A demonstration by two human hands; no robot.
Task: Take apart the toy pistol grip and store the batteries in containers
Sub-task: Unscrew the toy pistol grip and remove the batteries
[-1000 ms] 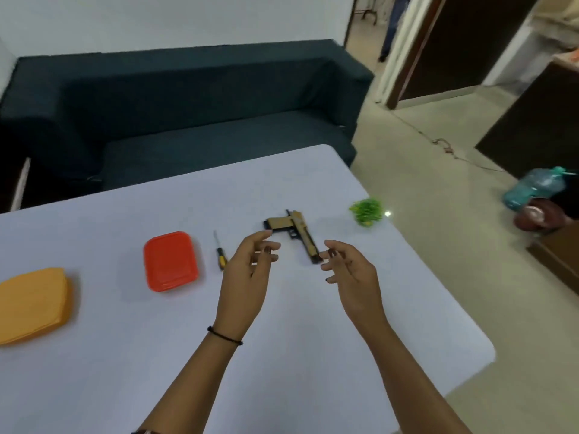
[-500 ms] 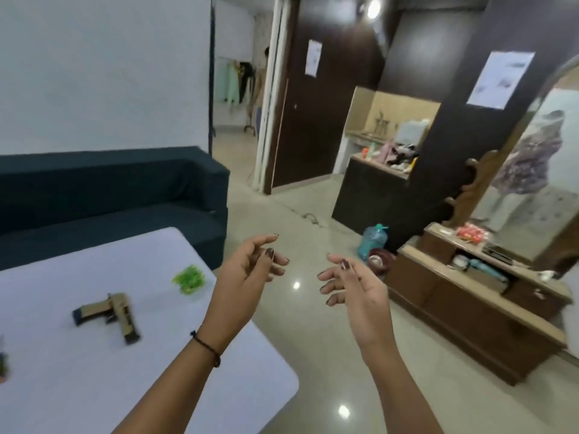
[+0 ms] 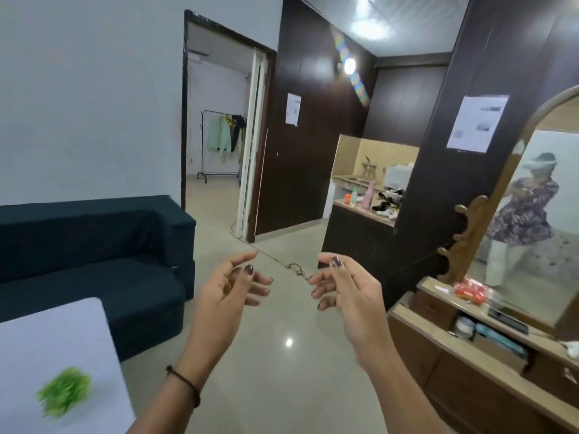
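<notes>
Hands are hovering side by side in mid-air above the glossy floor [image 3: 282, 364], palms facing each other with a gap between them. The left hand [image 3: 230, 292] is holding nothing: its fingers [image 3: 260, 280] are lying loosely curved and spread, with the thumb raised above them. The right hand [image 3: 344, 291] is mirroring that posture, its fingers [image 3: 321, 281] relaxed and slightly bent, gripping nothing. A thin black band [image 3: 185, 383] is circling the left wrist. The toy pistol and the containers are lying outside the camera's field, so their position cannot be told. The white table [image 3: 47, 339] is showing only one corner at the lower left, well apart from both hands. A small green tuft [image 3: 64, 391], blurred, is resting on it. A dark sofa [image 3: 94, 261] is standing behind the table against the pale wall. An open doorway [image 3: 219, 76] is showing a clothes rack [image 3: 219, 142] in the next room. A wooden dresser [image 3: 470, 386] with a mirror [image 3: 545, 214] is standing at the right, and the mirror is reflecting a person wearing a headset. A cable [image 3: 294, 269] is trailing across the floor beyond the fingertips.
</notes>
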